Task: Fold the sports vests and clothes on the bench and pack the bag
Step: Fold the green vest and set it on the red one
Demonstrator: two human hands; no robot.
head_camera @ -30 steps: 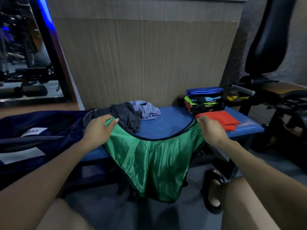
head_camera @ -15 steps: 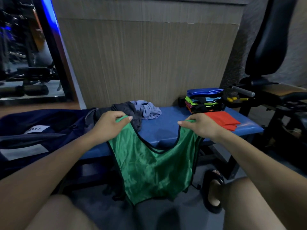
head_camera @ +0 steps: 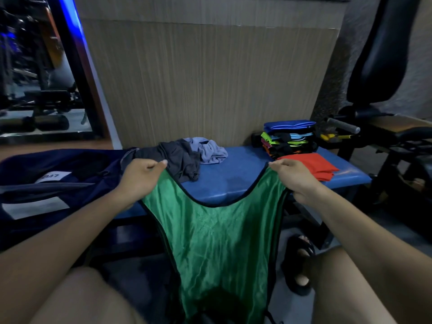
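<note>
- Status: approx. mid-task. Folded stack of multicolour vests, blue one on top [head_camera: 289,136], sits at far right of the blue padded worktop [head_camera: 233,178]; flat folded red-orange vest [head_camera: 308,166] lies just in front of stack.
- Still to do: crumpled dark grey garment [head_camera: 180,157] and crumpled pale lilac-grey garment [head_camera: 208,149], touching each other at worktop rear; neither folded.
- Navy fabric sports bag w/ white label [head_camera: 53,181] lies open at left end; no folded items visible inside, so packing appears not started.
- Item in hand: shiny green satin-like vest w/ black edge trim [head_camera: 217,242], held up by both shoulder straps, body hanging off worktop front edge toward floor, between person's knees.
- Left hand [head_camera: 140,176]: grip closed, thumb and fingers pinching left strap.
- Right hand [head_camera: 295,178]: grip closed, pinching right strap.
- Material: thin, slick, light creases; judged prone to slipping when folded.
</note>
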